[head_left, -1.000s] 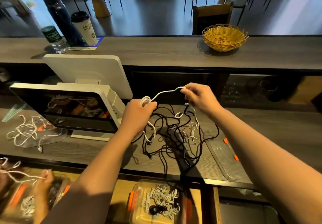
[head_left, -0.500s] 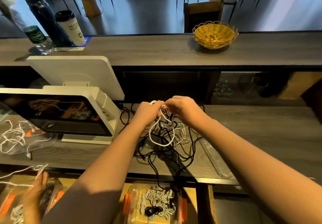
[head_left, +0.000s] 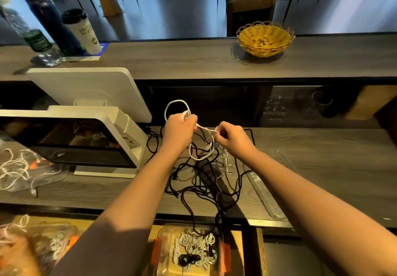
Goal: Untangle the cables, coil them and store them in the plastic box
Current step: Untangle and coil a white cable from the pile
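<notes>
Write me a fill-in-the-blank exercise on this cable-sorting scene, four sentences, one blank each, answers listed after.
1. Both hands, the left hand and the right hand, hold a cable whose colour is ____.
2. The tangled pile on the counter is mostly ____ cables.
3. The plastic box below the counter's edge has clips coloured ____.
4. On the upper shelf stands a woven basket coloured ____.

Missing words: white; black; orange; yellow.
</notes>
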Demonstrator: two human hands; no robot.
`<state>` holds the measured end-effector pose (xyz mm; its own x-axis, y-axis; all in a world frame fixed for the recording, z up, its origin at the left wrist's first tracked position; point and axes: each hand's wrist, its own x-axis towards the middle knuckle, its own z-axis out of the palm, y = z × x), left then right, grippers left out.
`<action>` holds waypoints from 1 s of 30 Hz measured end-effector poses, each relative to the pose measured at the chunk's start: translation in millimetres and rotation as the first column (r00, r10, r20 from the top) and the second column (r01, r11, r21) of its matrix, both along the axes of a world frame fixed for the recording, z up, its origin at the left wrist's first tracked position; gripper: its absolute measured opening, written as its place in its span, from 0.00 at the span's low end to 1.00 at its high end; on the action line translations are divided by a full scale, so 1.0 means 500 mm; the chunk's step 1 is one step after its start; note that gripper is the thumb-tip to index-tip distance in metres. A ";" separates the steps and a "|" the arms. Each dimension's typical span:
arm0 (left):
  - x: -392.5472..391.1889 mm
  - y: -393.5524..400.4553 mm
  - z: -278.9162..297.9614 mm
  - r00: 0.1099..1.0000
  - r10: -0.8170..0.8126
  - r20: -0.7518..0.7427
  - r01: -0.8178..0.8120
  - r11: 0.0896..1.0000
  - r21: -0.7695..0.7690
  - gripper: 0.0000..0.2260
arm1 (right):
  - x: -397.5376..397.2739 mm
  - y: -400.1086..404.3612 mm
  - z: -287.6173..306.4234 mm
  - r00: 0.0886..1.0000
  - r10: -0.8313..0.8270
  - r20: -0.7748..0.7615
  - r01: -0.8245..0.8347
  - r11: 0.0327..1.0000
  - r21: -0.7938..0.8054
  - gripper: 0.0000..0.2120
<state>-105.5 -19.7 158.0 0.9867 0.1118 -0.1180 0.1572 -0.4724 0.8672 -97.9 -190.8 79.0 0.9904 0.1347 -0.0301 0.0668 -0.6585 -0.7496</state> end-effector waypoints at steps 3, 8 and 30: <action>-0.006 0.002 0.010 0.997 0.000 0.076 -0.002 1.000 0.028 0.13 | 0.002 -0.006 -0.008 0.999 -0.028 -0.040 0.029 0.999 0.017 0.06; -0.015 0.016 0.030 0.984 0.035 0.177 -0.044 0.998 0.050 0.15 | 0.015 -0.008 0.001 0.998 -0.051 -0.039 0.053 0.997 0.058 0.06; -0.045 0.016 0.076 0.977 0.120 0.176 -0.117 0.993 -0.027 0.12 | 0.054 -0.038 -0.010 0.978 -0.185 -0.095 0.193 0.977 0.085 0.07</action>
<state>-128.3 -11.6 195.9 0.9719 0.2290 0.0545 0.0546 -0.4448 0.8940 -70.9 -209.8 74.2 0.9925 -0.0488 -0.1122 -0.1196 -0.5801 -0.8057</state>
